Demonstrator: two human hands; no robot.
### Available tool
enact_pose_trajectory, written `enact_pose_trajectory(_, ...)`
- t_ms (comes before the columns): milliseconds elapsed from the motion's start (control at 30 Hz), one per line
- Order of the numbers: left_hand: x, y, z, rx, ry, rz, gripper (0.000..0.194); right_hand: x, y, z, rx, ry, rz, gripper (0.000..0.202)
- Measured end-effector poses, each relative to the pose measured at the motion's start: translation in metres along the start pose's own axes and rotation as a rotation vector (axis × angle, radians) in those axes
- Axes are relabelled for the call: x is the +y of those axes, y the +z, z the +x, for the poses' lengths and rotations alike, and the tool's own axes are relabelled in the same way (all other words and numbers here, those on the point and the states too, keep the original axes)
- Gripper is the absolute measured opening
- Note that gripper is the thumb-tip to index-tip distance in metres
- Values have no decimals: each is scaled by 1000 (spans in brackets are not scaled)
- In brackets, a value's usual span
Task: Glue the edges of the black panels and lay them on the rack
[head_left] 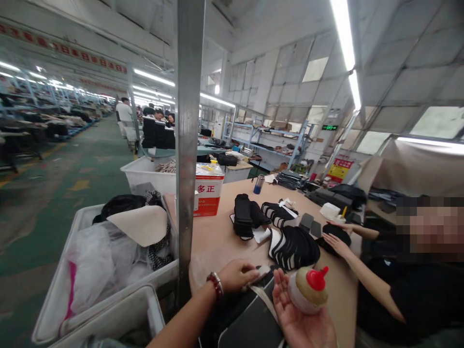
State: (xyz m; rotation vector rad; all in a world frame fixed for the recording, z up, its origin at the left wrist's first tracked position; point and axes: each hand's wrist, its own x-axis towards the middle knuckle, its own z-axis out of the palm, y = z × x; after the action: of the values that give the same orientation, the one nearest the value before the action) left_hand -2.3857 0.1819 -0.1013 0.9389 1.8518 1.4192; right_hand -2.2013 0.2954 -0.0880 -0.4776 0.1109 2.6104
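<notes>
table [213,237] in green-floored workshop [90,154], bottle [306,292] in right fingers [279,292], left fingers [249,276] of unclear grip

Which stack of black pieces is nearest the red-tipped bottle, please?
The larger fanned stack, just beyond the bottle in the right hand; the others lie farther back.

The bottle [308,303] looks like cloudy plastic, its red cap [315,279] glossy; the black pieces [295,247] are matt and cloth-like, the table [210,246] smooth, the post [186,145] scuffed metal.

Head-worn view, facing forward and down, fingers [248,276] near
</notes>
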Motion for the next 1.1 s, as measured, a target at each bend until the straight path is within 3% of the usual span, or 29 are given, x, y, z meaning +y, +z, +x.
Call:
enact_pose_trajectory(67, 1, 13, 22, -21, -4, -59, 25, 0, 0, 0, -3, -12, -12, 44)
enact_pose_trajectory(133, 0, 16, 28, 9, 1, -140, 28, 2, 2, -1, -8, -23, -42, 43)
enact_pose_trajectory(267, 11, 4, 17, 113, 60, -304, 31, 10, 9, 1, -22, -55, -121, 39)
enact_pose_trajectory(433, 20, -12, 15, 168, 105, -322, 33, 18, 23, 10, 43, -9, -84, 41)
enact_pose_trajectory(567, 5, -24, 19, 77, 14, -316, 50, 23, 31, 16, 60, -3, -44, 43)
enact_pose_trajectory(733, -5, -40, 7, -69, -58, -377, 65, 25, 33, 22, 46, 30, 9, 44)
enact_pose_trajectory(833, -6, -50, 5, -114, -30, -333, 50, 26, 33, 24, 46, 35, 22, 43)
enact_pose_trajectory(1000, -11, -54, 12, -236, 28, -26, 22, 28, 36, 23, 55, 43, 29, 47)
enact_pose_trajectory(1100, -10, -54, 15, -205, 52, 185, 9, 29, 39, 22, 64, 33, 21, 49)
